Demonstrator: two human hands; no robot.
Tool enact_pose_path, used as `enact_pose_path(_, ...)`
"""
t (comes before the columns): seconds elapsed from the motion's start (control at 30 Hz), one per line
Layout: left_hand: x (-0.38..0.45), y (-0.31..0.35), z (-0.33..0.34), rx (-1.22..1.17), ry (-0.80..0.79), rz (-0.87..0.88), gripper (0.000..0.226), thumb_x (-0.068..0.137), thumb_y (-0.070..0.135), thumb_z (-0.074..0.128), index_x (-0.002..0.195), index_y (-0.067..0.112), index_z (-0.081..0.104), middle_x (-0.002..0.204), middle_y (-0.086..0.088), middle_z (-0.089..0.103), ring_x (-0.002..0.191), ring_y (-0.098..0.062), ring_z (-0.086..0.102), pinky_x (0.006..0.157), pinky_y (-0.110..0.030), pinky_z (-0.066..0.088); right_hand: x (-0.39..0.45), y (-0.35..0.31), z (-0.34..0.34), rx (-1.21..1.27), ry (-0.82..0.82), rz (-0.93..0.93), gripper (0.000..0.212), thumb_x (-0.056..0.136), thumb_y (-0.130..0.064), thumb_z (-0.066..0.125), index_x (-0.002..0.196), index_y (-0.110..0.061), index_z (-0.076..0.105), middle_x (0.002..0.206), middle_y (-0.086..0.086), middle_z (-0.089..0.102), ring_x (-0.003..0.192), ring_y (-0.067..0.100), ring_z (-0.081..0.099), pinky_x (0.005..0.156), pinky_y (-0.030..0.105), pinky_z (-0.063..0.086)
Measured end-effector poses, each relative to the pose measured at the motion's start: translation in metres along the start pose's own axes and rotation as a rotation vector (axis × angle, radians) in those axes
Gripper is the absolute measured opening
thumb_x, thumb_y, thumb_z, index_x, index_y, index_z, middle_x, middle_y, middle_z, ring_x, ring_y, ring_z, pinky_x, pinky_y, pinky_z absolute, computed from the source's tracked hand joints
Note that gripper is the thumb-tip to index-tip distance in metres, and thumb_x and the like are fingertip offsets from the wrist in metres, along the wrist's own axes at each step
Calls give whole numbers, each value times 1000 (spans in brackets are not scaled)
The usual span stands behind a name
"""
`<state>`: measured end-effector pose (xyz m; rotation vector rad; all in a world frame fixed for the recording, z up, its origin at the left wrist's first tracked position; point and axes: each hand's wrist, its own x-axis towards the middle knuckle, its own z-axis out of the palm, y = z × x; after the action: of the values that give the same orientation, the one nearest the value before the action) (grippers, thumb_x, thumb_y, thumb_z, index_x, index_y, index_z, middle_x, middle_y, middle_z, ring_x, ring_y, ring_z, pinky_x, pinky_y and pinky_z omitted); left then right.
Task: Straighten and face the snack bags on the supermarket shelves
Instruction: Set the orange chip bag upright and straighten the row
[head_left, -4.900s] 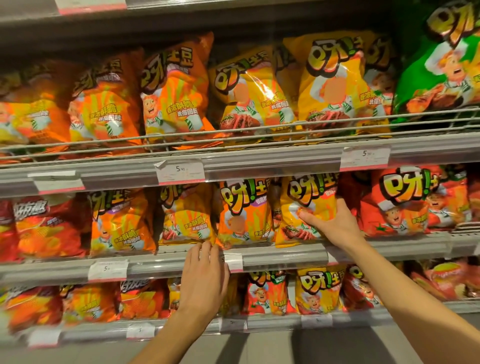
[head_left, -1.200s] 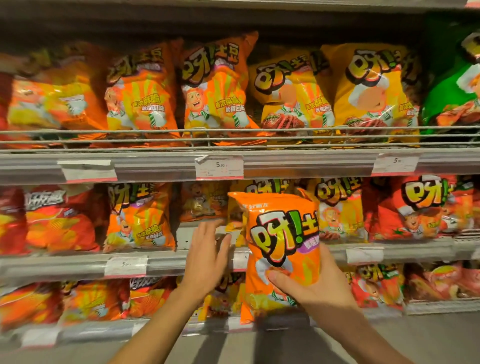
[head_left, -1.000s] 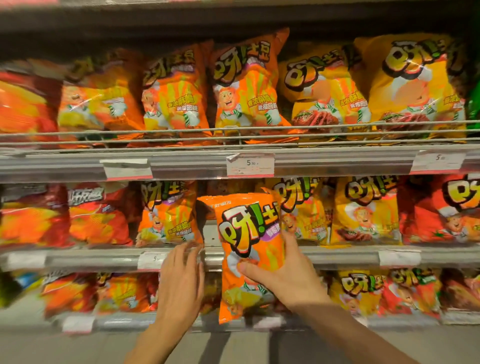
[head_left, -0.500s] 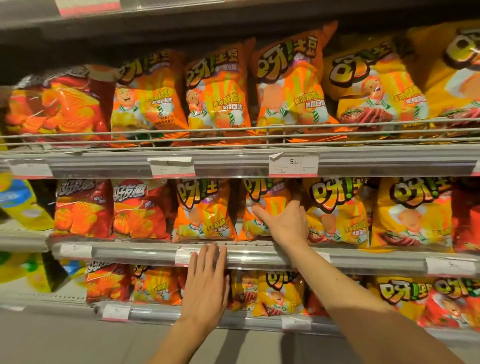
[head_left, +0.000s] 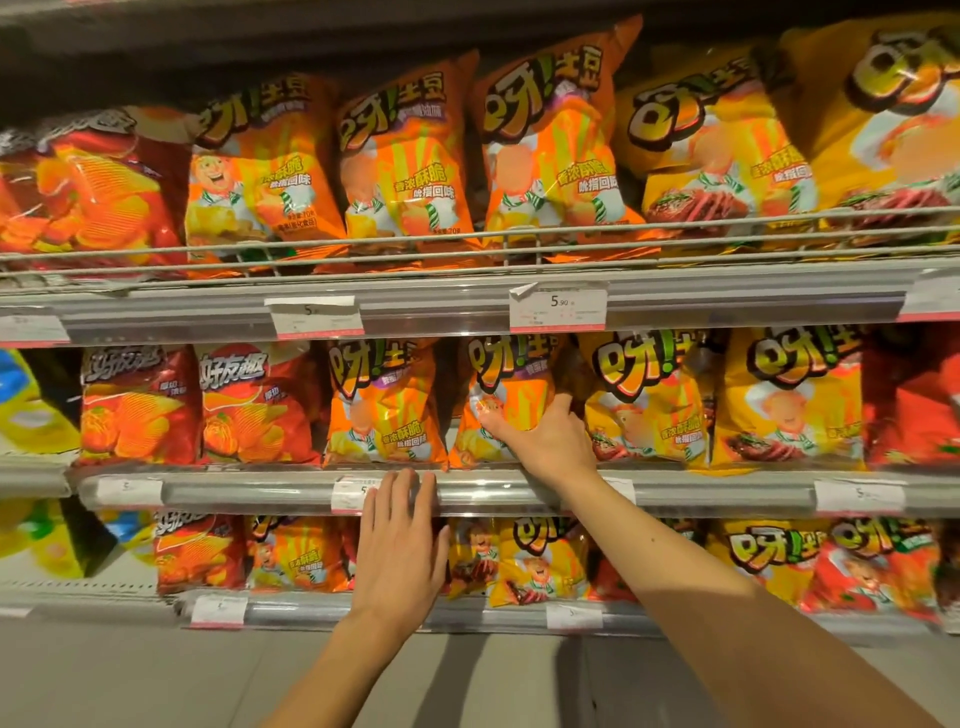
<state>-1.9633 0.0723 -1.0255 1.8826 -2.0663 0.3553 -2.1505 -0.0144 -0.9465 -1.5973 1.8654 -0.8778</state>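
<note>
Two hands up: our right hand (head_left: 545, 441) grips the glossy orange foil snack bag (head_left: 506, 400) standing on the grey metal middle shelf (head_left: 727, 491), thumb on its front. Our left hand (head_left: 400, 551) lies flat, fingers extended, holding nothing, on that shelf's front rail.

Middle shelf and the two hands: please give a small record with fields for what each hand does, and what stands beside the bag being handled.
right hand: pressed on the front of an orange chip bag, middle shelf
left hand: flat, fingertips on the middle shelf rail, holds nothing
bag state: upright, front label facing out
neighbour to its left: matching orange bag
neighbour to its right: yellow chip bag
price tag above: 5.90 label
</note>
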Motion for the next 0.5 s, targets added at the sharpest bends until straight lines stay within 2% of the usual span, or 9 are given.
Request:
enact_pose_path(0.07, 0, 0, -2, -33, 7, -3, 55, 97, 36, 53, 144, 9, 47, 145, -17, 46, 139, -37, 38, 115, -51, 33, -3, 6, 0, -8, -2, -32, 114, 74, -79, 65, 151, -8, 23, 145, 16, 47, 132, 35, 48, 97, 48, 49)
enact_pose_path(0.17, -3, -1, -2, -103, 30, 3, 48, 96, 32, 56, 137, 9, 51, 140, -13, 45, 136, -35, 40, 111, -49, 37, -12, 16, -1, -2, 10, -97, 115, 80, -73, 66, 159, -8, 14, 156, 15, 37, 142, 34, 37, 107, 46, 42)
enact_pose_path(0.27, -13, -3, 3, -198, 75, -8, 45, 94, 28, 58, 135, 10, 52, 143, -9, 43, 139, -31, 38, 112, -47, 38, -28, 30, -2, 9, 45, -175, 104, 87, -66, 63, 161, -13, 13, 163, 9, 26, 150, 28, 27, 114, 44, 35)
enact_pose_path(0.37, -29, -7, 14, -304, 134, -33, 45, 93, 23, 61, 135, 11, 52, 146, -8, 41, 139, -27, 39, 112, -44, 40, -55, 46, 1, 48, 159, -322, 76, 95, -51, 62, 156, -18, 31, 159, 1, 33, 147, 20, 30, 115, 37, 34)
enact_pose_path(0.43, -41, -10, 22, -377, 162, -92, 43, 93, 21, 61, 134, 11, 53, 145, -7, 42, 137, -24, 40, 110, -41, 40, -73, 56, 4, 102, 243, -444, 52, 96, -37, 65, 143, -21, 47, 142, -5, 46, 134, 14, 43, 110, 32, 40)
enact_pose_path(0.5, -52, -14, 32, -457, 168, -194, 39, 94, 19, 63, 131, 10, 56, 142, -8, 45, 133, -24, 42, 108, -40, 41, -88, 65, 13, 151, 261, -526, 34, 93, -24, 68, 125, -19, 59, 122, -6, 55, 117, 12, 52, 99, 33, 47)
